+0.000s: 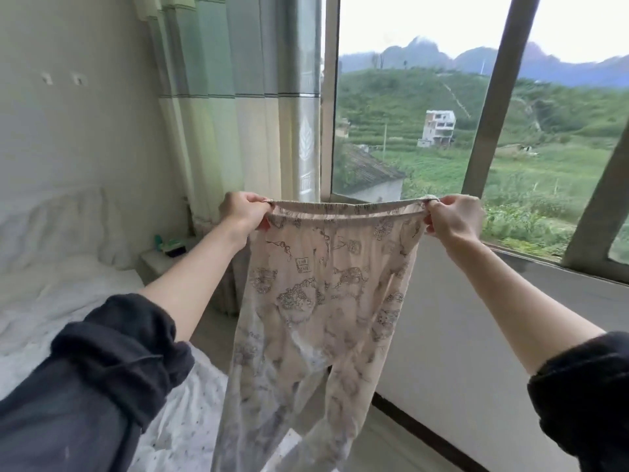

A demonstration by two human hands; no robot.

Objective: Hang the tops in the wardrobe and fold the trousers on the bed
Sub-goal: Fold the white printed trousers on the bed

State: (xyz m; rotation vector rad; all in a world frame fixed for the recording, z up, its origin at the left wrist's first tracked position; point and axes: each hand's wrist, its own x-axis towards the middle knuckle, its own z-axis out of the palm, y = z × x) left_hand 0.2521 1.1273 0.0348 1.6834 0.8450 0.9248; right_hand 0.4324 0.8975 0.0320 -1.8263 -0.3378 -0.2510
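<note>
your left hand [243, 212] and right hand [452, 218] pinch the trousers [323, 294] by the waistband, fingers curled, hanging beside the bed [51, 301]. folding isn't started; no tops or wardrobe show.

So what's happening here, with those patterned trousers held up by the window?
A person is holding a pair of pale printed trousers up in the air. The left hand and the right hand each grip one end of the stretched waistband, and the legs hang down freely. The bed with white bedding is at the left, beside the curtain. The trousers are not yet folded.
</note>
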